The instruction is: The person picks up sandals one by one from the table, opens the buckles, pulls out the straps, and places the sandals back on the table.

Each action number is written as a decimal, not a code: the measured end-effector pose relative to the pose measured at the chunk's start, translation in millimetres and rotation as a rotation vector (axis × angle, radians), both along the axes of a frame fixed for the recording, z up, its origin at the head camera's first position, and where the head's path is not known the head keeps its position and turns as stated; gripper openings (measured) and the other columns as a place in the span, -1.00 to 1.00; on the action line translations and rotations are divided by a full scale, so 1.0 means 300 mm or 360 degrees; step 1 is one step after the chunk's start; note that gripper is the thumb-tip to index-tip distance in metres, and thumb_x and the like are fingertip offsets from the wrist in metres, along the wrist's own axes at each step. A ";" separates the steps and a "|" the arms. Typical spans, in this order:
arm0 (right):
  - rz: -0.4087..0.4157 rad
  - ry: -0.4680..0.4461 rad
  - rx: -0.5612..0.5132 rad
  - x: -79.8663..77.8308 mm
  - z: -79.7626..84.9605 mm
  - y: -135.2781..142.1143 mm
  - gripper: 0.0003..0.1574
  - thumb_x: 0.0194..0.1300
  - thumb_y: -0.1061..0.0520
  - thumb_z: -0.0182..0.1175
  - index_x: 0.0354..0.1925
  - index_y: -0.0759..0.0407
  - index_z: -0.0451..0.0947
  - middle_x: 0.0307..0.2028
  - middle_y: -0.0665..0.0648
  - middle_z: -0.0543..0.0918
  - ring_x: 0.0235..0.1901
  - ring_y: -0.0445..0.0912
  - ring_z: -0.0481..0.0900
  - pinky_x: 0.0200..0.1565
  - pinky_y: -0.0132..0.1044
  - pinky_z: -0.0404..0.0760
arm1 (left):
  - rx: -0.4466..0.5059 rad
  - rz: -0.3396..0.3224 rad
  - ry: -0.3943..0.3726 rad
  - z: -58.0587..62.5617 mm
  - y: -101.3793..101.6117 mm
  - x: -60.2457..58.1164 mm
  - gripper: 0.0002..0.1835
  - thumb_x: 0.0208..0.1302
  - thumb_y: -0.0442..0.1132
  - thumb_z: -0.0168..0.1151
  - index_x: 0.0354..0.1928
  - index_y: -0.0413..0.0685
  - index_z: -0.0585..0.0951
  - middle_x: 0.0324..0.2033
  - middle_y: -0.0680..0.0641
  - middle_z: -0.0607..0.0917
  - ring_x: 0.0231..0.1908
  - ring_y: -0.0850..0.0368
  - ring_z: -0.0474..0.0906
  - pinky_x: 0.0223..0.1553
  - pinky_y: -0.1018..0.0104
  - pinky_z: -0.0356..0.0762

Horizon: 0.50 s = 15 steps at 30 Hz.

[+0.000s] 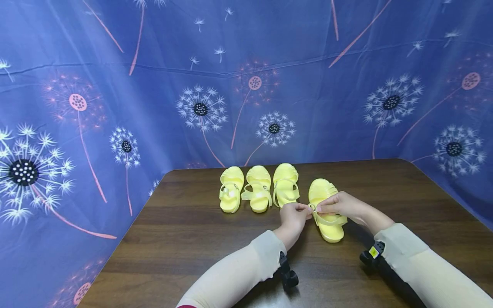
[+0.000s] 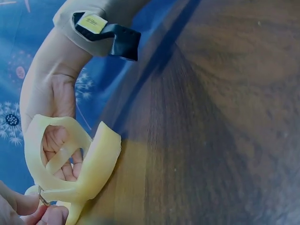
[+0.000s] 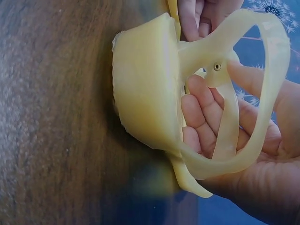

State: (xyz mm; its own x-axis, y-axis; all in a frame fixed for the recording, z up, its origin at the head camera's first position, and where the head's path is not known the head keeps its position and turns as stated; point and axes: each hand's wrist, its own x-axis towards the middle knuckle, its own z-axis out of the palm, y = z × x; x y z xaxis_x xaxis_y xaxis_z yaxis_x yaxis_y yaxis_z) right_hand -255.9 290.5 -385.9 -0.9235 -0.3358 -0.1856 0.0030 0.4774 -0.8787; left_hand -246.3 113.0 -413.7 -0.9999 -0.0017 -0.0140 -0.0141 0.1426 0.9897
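Observation:
A yellow sandal [image 1: 332, 233] stands on the table, nearest to both hands, its toe end pointing away. With thumb and fingertips, my left hand [image 1: 293, 218] pinches the sandal's strap at its left side, by a small metal buckle [image 2: 43, 197]. My right hand [image 1: 344, 205] reaches over from the other side; its thumb and index finger pinch the strap near a metal rivet [image 3: 217, 67]. The other right fingers [image 3: 199, 110] show behind the strap loops. The left fingertips partly hide the strap end.
Left of the held sandal, three more yellow sandals stand in a row: one [image 1: 286, 171], one [image 1: 259, 173] and one [image 1: 232, 174]. They rest on a dark brown wooden table [image 1: 173, 256]. A blue dandelion-print cloth [image 1: 327, 107] hangs behind it.

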 end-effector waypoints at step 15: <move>-0.0046 -0.0028 -0.0049 -0.002 -0.011 -0.006 -0.47 0.29 0.06 0.28 0.03 0.48 0.57 -0.21 0.13 0.74 -0.24 -0.17 0.63 -0.19 -0.29 0.66 | 0.0111 0.0004 -0.0026 0.017 -0.012 -0.034 -0.92 0.21 -0.46 0.27 -0.38 -0.34 0.72 -0.46 -0.15 0.76 -0.43 0.07 0.74 -0.32 0.36 0.68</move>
